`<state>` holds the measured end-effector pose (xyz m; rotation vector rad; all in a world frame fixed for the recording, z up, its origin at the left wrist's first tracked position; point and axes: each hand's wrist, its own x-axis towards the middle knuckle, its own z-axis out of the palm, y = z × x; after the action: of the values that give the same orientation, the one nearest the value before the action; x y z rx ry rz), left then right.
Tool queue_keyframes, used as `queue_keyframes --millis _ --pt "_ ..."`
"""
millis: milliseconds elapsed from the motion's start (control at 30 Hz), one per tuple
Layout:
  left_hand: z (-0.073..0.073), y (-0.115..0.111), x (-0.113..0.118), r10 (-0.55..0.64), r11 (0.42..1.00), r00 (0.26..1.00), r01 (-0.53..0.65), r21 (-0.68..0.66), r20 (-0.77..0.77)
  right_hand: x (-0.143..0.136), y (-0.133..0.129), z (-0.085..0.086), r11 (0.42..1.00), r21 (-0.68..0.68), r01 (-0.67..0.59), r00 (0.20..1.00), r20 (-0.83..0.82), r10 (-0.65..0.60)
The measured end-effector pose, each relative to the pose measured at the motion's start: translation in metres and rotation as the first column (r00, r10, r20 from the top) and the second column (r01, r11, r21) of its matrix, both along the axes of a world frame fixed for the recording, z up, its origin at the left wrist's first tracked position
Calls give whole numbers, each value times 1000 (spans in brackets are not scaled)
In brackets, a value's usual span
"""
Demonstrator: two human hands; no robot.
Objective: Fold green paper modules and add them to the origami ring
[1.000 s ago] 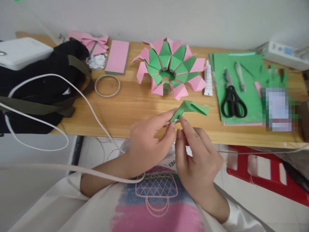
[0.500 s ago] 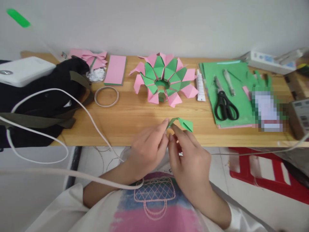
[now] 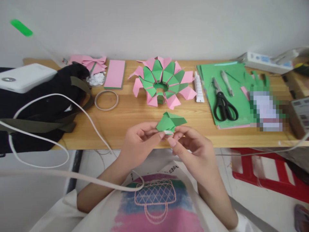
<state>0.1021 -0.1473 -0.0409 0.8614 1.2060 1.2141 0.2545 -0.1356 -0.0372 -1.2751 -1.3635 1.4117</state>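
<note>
A folded piece of green paper (image 3: 169, 122) is held up over the front part of the table, between my two hands. My left hand (image 3: 142, 141) pinches its lower left side, thumb in front. The fingers of my right hand (image 3: 195, 146) are closed at its lower right edge. A short white strip (image 3: 168, 132) shows along the bottom of the paper, between my thumbs; whether it is a separate piece I cannot tell. Beyond my hands, a ring of pink and green folded paper petals (image 3: 161, 84) stands on the table.
To the right lie a glue tube (image 3: 199, 87), green paper sheets (image 3: 205, 72), black-handled scissors (image 3: 224, 108) and a cutter (image 3: 227, 83). At left are a tape roll (image 3: 106, 100), pink cards (image 3: 115, 74), crumpled white scraps (image 3: 96, 79) and a black bag (image 3: 65, 80). A white cable (image 3: 89, 111) loops near my left arm.
The green paper has turned, so its broader face and the white strip now show. My hands have rotated, with the thumbs now facing me and the fingers spread wider apart.
</note>
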Motion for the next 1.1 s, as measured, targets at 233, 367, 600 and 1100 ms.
queue_keyframes --millis 233,367,600,1100 --pt "8 -2 4 -25 998 999 26 52 -27 -6 -2 5 995 -46 89 992 -84 -93" --pt "6 -4 4 -25 997 999 28 67 -45 -7 -2 4 996 -2 92 994 -66 -92" --pt "7 -5 3 -37 996 998 41 73 -53 -6 -4 3 995 -6 101 993 -61 -101" --pt "4 -2 4 31 999 997 -30 -24 76 -6 -5 -6 995 -48 86 968 -234 -95"
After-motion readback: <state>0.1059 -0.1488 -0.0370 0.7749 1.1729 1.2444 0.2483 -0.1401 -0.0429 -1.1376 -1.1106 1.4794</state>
